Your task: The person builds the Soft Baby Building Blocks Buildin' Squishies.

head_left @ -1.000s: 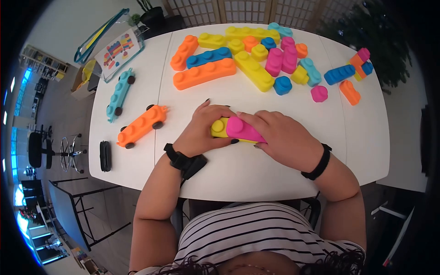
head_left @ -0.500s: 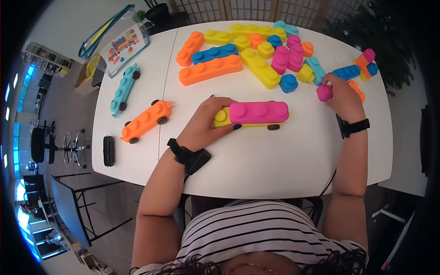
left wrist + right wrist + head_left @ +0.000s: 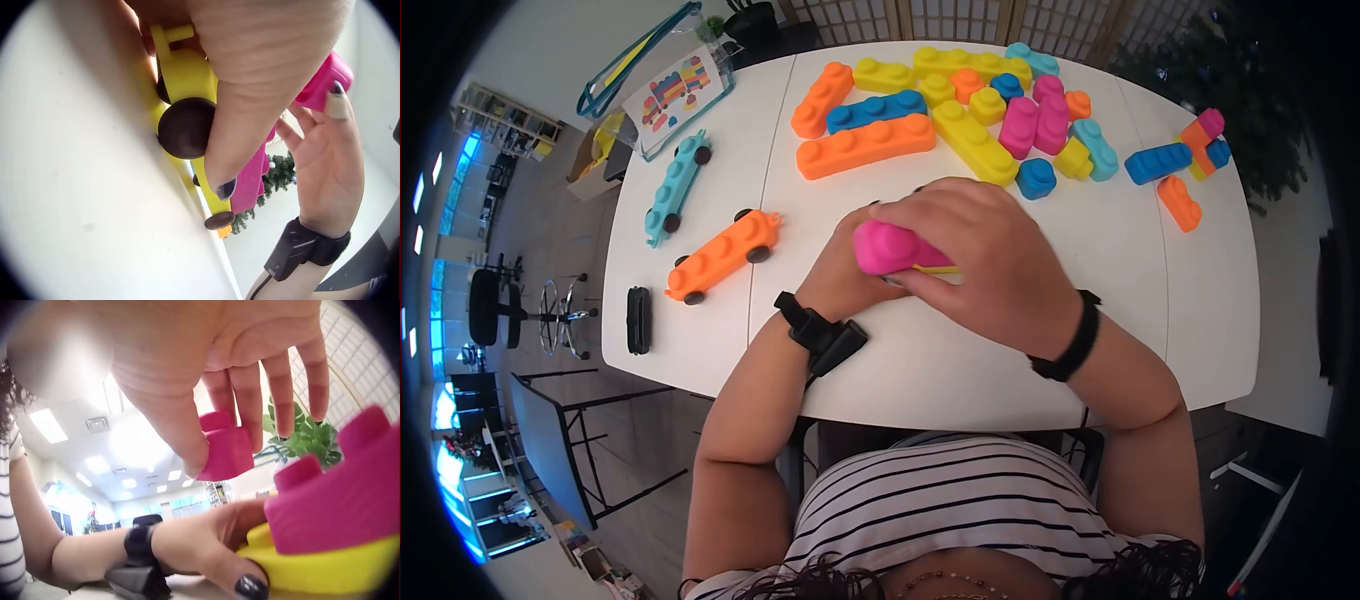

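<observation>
My right hand [image 3: 990, 265] pinches a small one-stud pink block [image 3: 228, 453] between thumb and fingers. It holds this block above the left end of a yellow wheeled base [image 3: 325, 570]. A longer pink block [image 3: 337, 503] sits on top of that base, leaving a yellow stud bare at the end by my left hand. Gripping this end from the side is my left hand [image 3: 850, 265], its thumb along the base near a dark wheel [image 3: 187, 128]. From the head view, my right hand covers most of the base and the longer pink block.
Left on the white table [image 3: 1000, 370] stand an orange wheeled base [image 3: 725, 255], a teal wheeled base [image 3: 677, 187] and a black case [image 3: 638, 320]. Several loose blocks, among them a long orange block [image 3: 867, 146], spread along the back. A picture card [image 3: 678, 95] stands back left.
My right hand left the longer pink block, took the small pink block from the table's right side and brought it over the yellow base. My left hand stayed at the base's end.
</observation>
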Demonstrator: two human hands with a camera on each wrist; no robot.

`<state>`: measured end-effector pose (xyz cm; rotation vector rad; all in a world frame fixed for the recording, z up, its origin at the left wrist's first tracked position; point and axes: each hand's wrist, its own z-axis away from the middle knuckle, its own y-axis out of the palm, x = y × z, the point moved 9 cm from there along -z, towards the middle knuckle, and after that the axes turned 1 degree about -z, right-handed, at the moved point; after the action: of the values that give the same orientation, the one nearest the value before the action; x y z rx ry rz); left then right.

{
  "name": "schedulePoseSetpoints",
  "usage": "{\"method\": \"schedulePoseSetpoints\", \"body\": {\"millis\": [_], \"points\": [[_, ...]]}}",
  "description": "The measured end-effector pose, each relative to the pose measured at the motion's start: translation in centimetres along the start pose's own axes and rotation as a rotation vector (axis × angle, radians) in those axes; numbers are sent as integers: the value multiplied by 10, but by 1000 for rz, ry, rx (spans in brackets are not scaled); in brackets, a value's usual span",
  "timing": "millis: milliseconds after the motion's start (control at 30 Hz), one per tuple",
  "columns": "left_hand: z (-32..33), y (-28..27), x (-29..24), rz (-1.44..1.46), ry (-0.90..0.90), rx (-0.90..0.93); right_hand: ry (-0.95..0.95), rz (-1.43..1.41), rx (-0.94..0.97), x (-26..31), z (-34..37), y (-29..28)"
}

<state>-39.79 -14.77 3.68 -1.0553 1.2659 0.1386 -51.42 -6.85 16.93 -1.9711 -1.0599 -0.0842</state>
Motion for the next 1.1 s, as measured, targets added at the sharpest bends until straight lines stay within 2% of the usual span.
{"method": "schedulePoseSetpoints", "body": {"millis": [67, 100, 133, 167, 233, 267, 333, 800, 867, 900, 933, 1000, 1033, 1067, 1100], "points": [[-1, 6, 2, 34, -51, 31, 80, -45, 83, -16, 3, 32], [1, -4, -3, 41, -22, -97, 85, -44, 77, -20, 5, 37], [4, -16, -7, 48, 7, -228, 171, -82, 124, -30, 8, 45], [5, -16, -8, 47, 8, -226, 254, -121, 173, -39, 11, 51], [6, -21, -3, 100, -65, -255, 248, -121, 170, -40, 12, 47], [7, -25, -5, 103, -65, -256, 244, -120, 167, -40, 12, 45], [4, -21, -15, -129, -24, -112, 215, -108, 147, -43, 14, 42], [7, -18, -10, -97, 60, -123, 214, -41, 211, -46, 19, 41], [5, -21, -12, -96, 75, -127, 136, -25, 178, -40, 13, 21], [5, -20, -12, -99, 80, -116, 200, 0, 159, -53, 14, 5], [6, -19, -12, -98, 83, -105, 401, -32, 116, -76, 15, -18], [7, -20, -12, -153, 91, -91, 578, -260, -105, -137, 15, -69], [7, -20, -14, -210, 109, -81, 529, 56, -179, -166, 23, -104], [8, -21, -16, -210, 107, -89, 634, 338, -206, -193, 37, -128], [8, -21, -13, -209, 56, -67, 751, 426, -162, -216, 48, -139]]}}
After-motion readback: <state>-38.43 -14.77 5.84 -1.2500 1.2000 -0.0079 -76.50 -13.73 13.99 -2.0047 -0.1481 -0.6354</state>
